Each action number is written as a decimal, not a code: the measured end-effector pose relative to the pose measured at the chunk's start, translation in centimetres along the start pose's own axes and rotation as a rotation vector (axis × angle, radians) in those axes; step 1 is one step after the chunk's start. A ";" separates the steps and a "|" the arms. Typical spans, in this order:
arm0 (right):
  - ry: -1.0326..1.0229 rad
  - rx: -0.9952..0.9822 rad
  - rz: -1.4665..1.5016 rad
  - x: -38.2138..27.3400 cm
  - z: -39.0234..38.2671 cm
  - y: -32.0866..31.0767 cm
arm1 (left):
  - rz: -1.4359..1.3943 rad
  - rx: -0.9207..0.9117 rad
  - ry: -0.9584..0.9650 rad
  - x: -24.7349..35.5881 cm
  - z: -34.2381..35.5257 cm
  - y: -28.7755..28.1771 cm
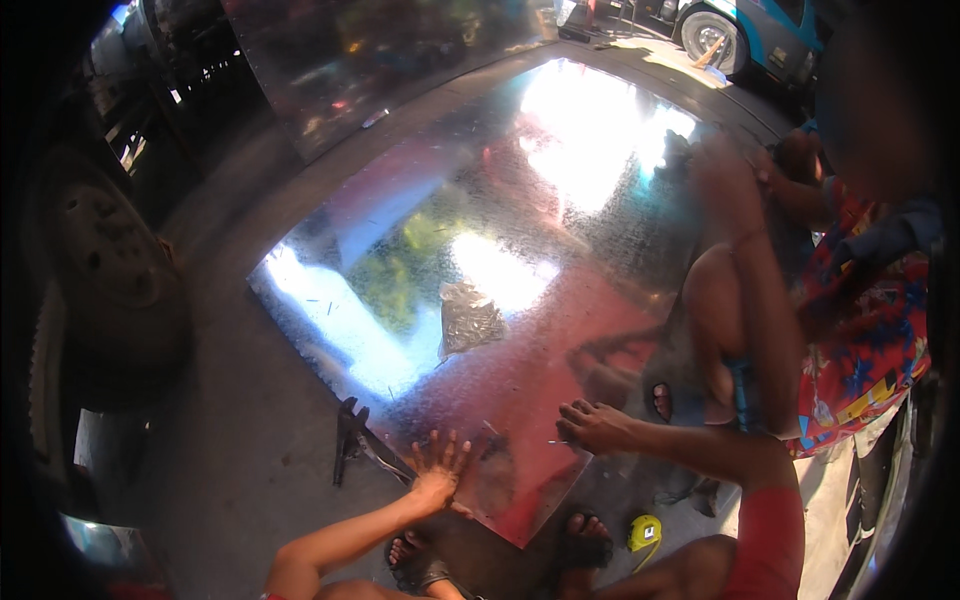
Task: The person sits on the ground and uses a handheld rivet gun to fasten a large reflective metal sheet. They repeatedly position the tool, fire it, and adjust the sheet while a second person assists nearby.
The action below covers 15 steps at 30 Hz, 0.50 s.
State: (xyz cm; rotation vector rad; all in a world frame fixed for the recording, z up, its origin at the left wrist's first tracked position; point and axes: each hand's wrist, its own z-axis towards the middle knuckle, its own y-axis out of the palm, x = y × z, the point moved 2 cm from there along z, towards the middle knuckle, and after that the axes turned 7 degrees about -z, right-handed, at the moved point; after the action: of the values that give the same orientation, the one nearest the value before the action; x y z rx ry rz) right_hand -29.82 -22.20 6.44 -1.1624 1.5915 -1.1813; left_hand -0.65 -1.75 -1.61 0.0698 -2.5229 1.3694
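Note:
A large shiny metal sheet [520, 400] lies on the ground in front of me, mirroring bright light and red. My left hand [438, 475] rests flat on its near left edge, fingers spread. Beside that hand a dark metal tool with long handles [360, 440], perhaps pliers or a clamp, lies against the edge. At the near right edge is my right hand [592, 426], fingers curled, with a thin light tip poking out that is too small to name. A see-through plastic bag [472, 318] of small metal pieces sits on the sheet.
A yellow tape measure [645, 534] lies by my foot. Another person in a floral shirt [860, 350] crouches at the right, one arm [755, 250] blurred over the sheet. Wheels stand at left [100, 250] and by a blue vehicle [775, 35]. Another panel [380, 60] is behind.

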 end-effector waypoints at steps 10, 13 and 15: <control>0.002 -0.018 -0.012 0.2 0.0 -0.1 | -0.100 0.037 0.040 -0.1 0.0 0.1; 0.017 -0.084 -0.003 0.1 -0.1 -0.1 | -0.029 0.023 0.019 -0.1 0.3 0.5; 0.038 -0.125 -0.012 0.0 0.0 -0.1 | -0.017 0.045 0.029 -0.2 0.4 0.7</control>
State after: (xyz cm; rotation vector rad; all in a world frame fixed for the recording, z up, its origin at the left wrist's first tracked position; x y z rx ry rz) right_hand -29.83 -22.24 6.51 -1.2372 1.7103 -1.1312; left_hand -0.69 -1.68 -2.44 0.0795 -2.4624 1.4099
